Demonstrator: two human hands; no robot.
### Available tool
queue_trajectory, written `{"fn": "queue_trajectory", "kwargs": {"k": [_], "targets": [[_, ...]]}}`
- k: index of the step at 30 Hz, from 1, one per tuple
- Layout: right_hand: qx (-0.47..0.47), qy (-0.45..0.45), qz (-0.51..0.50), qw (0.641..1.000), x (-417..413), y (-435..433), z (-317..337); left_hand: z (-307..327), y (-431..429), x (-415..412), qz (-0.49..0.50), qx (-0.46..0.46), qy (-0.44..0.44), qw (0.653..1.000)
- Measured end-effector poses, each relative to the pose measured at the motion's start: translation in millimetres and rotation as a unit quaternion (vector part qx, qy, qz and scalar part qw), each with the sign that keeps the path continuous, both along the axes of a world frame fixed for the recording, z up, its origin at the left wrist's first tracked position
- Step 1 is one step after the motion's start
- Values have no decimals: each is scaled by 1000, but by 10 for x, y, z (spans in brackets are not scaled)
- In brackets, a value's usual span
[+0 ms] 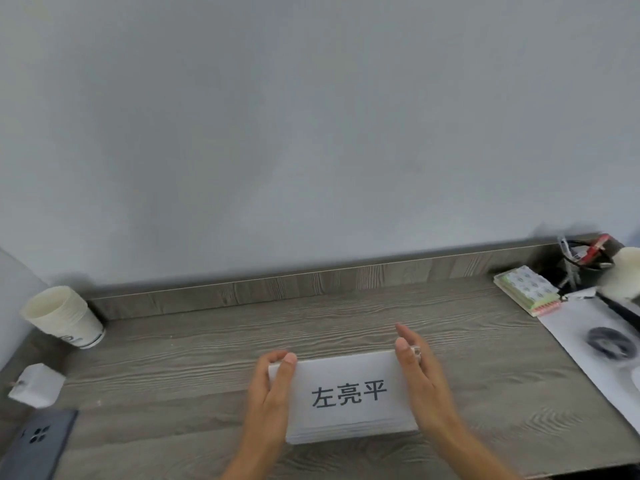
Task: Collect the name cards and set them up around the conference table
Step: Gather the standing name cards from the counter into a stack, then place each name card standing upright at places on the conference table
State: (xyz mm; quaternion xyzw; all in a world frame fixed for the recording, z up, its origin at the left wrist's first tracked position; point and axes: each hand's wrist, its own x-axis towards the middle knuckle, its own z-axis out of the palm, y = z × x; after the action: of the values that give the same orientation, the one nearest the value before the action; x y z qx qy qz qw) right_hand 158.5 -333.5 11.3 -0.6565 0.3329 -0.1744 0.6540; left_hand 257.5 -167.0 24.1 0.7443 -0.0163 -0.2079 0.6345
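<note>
Gathering the name cards [349,398] is the step in hand: they lie as a neat white stack on the grey wooden desk [214,341], near its front edge, with three printed characters showing on the top card. The left hand [268,393] presses against the stack's left end, thumb lying over the top near the far corner and fingers curled round the side, so it appears to have a light hold of the pile. The right hand [420,379] stands flat and open against the right end, fingers straight and together, touching or just beside the edge; whether it grips anything cannot be told. Judging from this, the cards are being squared up between the two palms, and none has yet been set out. The next move probably calls for closing both hands on the ends, lifting the whole stack level so that no loose card slides out, and carrying it to the conference table, which is not in view. As for containers, a stack of nested paper cups [64,320] stands at the far left of the desk, and the top one looks empty; at the far right a dark pen holder [578,265] has pens and other small items in it, too blurred to name.
</note>
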Motion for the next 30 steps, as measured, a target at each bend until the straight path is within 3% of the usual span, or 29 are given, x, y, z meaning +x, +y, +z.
{"fn": "queue_trajectory", "kwargs": {"k": [7, 11, 16, 23, 30], "targets": [[9, -24, -126, 992, -76, 281, 86, 52, 9, 13, -1, -86, 27, 996], [-8, -31, -209, 977, -512, 345, 228, 256, -53, -188, -98, -111, 17, 989], [-3, 0, -337, 942, -1354, 427, 313, 329, -290, -745, -237, -72, 0, 969], [19, -10, -508, 861, -3022, 775, 260, 203, -697, -2167, -414, -31, 26, 909], [67, -14, -659, 749, -4723, 1173, 88, -2, -1025, -3889, -579, 17, 61, 813]]}}
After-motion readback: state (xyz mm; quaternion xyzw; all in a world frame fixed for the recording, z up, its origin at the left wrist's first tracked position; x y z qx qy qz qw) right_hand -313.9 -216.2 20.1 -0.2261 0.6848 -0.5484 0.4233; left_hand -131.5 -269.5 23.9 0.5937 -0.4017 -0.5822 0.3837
